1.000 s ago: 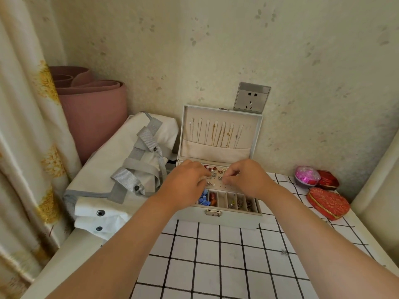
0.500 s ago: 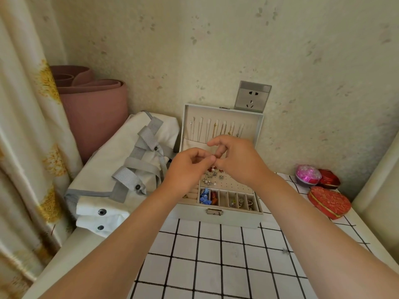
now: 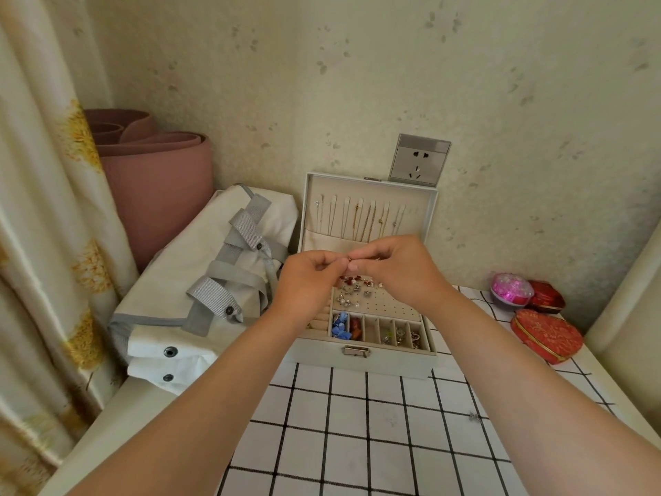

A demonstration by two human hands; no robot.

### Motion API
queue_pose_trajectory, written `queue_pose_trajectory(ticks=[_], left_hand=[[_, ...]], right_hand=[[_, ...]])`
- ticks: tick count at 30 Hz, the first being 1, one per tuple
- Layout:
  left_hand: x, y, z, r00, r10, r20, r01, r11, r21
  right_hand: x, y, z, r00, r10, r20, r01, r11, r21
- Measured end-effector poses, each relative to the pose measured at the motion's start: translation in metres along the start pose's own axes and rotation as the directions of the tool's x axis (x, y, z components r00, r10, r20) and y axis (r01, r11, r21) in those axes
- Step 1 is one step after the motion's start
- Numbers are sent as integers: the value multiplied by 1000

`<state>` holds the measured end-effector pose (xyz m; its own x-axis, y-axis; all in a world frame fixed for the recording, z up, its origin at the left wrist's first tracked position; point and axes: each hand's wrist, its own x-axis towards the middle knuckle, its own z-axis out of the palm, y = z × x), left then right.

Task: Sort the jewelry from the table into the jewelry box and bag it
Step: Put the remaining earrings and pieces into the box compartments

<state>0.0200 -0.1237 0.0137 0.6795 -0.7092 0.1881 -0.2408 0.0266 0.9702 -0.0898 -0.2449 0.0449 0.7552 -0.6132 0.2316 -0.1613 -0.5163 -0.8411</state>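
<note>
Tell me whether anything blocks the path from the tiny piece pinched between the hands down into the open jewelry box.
Nothing visible does. The left hand and right hand pinch the tiny piece over the jewelry box. Its lid stands upright behind, and the earring panel below has bare holes.

The left hand (image 3: 307, 281) and right hand (image 3: 400, 270) are up out of the jewelry box (image 3: 361, 359) now, not down in it like a second ago. They come together above it, pinching a tiny piece (image 3: 349, 259) between them.
</note>
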Motion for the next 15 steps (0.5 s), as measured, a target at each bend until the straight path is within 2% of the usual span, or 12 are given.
queue_pose_trajectory(ticks=[2, 3, 5, 6, 8, 9, 12, 15], left_hand=[[1, -4, 1, 998, 36, 50, -41, 993, 113], [2, -8, 1, 994, 77, 80, -94, 965, 247], [2, -17, 0, 969, 175, 176, -244, 805, 541], [0, -21, -1, 948, 209, 239, -315, 709, 631], [-4, -25, 0, 909, 230, 347, -416, 563, 714], [-6, -26, 1, 898, 222, 381, -439, 525, 729], [-8, -26, 4, 895, 198, 400, -442, 518, 732], [-6, -28, 5, 904, 202, 376, -421, 567, 708]], right_hand=[[0, 4, 0, 999, 30, -26, -29, 999, 33], [0, 7, 0, 997, 49, -52, -48, 999, 22], [0, 17, 0, 993, 66, -97, -74, 994, -83], [-1, 22, 0, 993, 61, -103, -77, 983, -165], [-4, 31, 3, 995, 49, -90, -75, 945, -318], [-6, 35, 4, 996, 47, -80, -73, 927, -367], [-9, 40, 7, 998, 35, -45, -52, 880, -472], [-9, 44, 11, 1000, 20, -17, -26, 848, -530]])
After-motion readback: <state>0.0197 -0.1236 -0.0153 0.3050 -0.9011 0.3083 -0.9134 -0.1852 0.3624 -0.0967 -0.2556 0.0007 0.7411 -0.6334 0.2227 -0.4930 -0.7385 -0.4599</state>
